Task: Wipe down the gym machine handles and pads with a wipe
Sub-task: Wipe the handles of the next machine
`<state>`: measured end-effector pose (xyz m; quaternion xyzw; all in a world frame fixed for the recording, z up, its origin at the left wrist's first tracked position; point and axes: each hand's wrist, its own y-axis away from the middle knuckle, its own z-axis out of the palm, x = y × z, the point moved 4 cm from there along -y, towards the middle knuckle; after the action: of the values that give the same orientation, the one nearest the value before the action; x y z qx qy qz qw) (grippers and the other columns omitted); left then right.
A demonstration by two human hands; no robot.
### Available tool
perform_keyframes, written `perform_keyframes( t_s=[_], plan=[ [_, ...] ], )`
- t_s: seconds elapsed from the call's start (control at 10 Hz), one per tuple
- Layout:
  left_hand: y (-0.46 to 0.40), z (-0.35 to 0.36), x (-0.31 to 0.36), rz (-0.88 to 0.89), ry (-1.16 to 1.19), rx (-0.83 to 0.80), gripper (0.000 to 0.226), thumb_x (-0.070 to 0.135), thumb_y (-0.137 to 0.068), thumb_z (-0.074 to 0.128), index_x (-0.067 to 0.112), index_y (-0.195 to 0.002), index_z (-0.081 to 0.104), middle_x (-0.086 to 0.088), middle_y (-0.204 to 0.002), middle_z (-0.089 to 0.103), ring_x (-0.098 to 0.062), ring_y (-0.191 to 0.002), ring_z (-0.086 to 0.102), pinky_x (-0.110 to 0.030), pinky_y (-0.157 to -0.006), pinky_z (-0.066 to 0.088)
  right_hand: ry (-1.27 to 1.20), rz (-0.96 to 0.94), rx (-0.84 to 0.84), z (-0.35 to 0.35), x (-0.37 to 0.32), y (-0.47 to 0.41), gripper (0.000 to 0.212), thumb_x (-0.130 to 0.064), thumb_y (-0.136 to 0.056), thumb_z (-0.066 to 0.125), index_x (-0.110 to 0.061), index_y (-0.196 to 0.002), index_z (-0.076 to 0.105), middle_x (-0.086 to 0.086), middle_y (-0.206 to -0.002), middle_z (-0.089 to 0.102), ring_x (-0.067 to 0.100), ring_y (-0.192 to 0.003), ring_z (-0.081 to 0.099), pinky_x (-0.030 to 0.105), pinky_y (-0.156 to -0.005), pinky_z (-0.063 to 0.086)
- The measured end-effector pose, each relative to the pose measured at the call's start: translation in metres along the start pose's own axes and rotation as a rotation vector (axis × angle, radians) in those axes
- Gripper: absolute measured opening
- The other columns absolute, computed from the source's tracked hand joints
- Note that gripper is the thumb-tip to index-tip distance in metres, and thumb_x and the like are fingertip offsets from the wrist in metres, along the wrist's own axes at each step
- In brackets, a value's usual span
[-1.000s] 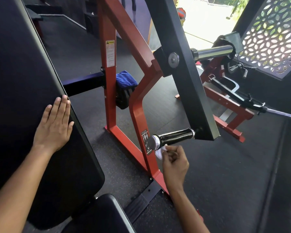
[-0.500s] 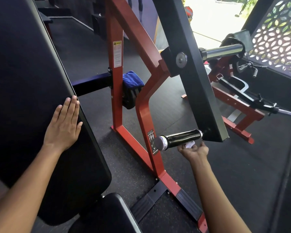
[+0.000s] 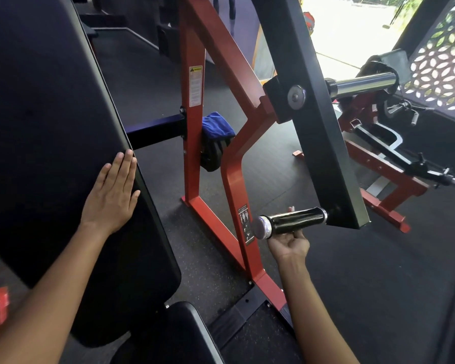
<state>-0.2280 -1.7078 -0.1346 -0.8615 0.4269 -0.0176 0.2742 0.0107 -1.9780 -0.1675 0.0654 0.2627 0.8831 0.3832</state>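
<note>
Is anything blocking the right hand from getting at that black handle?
Nothing visible does. The right hand cups the handle from below, fingers curling up behind it. The wipe itself cannot be seen now.

We look through one head-worn wide-angle camera, angled forward and down from close range, both hands within arm's reach. The black back pad [image 3: 50,153] fills the near left, the red machine frame [image 3: 192,153] stands centre, and a bright doorway [image 3: 352,30] lies far right.
</note>
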Motion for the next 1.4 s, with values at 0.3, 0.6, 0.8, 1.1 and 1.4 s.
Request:
perform_keyframes(
  t_s=[0.3, 0.6, 0.8, 1.1, 1.4],
  plan=[
    [-0.001, -0.001, 0.001, 0.006, -0.026, 0.007, 0.065, 0.029, -0.098, 0.03, -0.002, -0.149, 0.003, -0.014, -0.159, -0.005, -0.027, -0.147, -0.002, -0.043, -0.12, 0.004, -0.073, 0.066, -0.097, -0.027, 0.0, -0.005, 0.03, -0.012, -0.091, 0.038, -0.007, -0.101, 0.066, -0.006, -0.062, 0.052, 0.002, -0.048, 0.047, 0.035, -0.069, 0.058],
    [0.0, -0.002, 0.0, 0.004, -0.02, -0.023, 0.077, 0.025, -0.091, 0.047, -0.002, -0.148, 0.004, -0.013, -0.159, -0.005, -0.026, -0.147, -0.002, -0.041, -0.12, 0.002, 0.059, 0.051, -0.043, -0.033, 0.013, -0.004, 0.032, -0.003, -0.071, 0.043, -0.012, -0.095, 0.062, -0.007, -0.051, 0.052, 0.001, -0.043, 0.047, 0.032, -0.095, 0.042],
    [0.0, 0.0, -0.001, -0.002, -0.02, -0.041, 0.077, 0.025, -0.09, 0.047, -0.002, -0.148, 0.004, -0.013, -0.159, -0.005, -0.026, -0.147, -0.003, -0.042, -0.12, 0.004, 0.027, 0.022, -0.16, -0.024, 0.008, -0.002, 0.06, 0.016, -0.049, 0.066, -0.003, -0.106, 0.063, 0.007, -0.079, 0.064, 0.009, -0.057, 0.057, 0.031, -0.054, 0.057],
    [-0.001, -0.003, -0.001, -0.025, -0.007, -0.084, 0.078, 0.025, -0.09, 0.049, -0.002, -0.149, 0.004, -0.013, -0.159, -0.006, -0.026, -0.147, -0.003, -0.042, -0.12, 0.003, 0.363, 0.158, -0.221, -0.029, 0.046, 0.016, 0.058, 0.019, -0.047, 0.072, -0.006, -0.097, 0.057, 0.01, -0.087, 0.062, 0.013, -0.061, 0.053, 0.021, -0.049, 0.045],
    [0.027, -0.029, 0.004, -0.144, 0.153, -0.134, 0.07, 0.017, -0.09, 0.056, 0.001, -0.147, 0.02, -0.015, -0.157, 0.014, -0.029, -0.145, 0.012, -0.042, -0.118, 0.008, 1.344, -0.035, -0.233, -0.034, 0.092, 0.043, 0.012, -0.002, -0.084, 0.063, -0.01, -0.085, 0.071, 0.005, -0.085, 0.068, 0.013, -0.075, 0.062, 0.029, -0.068, 0.051]
  ],
)
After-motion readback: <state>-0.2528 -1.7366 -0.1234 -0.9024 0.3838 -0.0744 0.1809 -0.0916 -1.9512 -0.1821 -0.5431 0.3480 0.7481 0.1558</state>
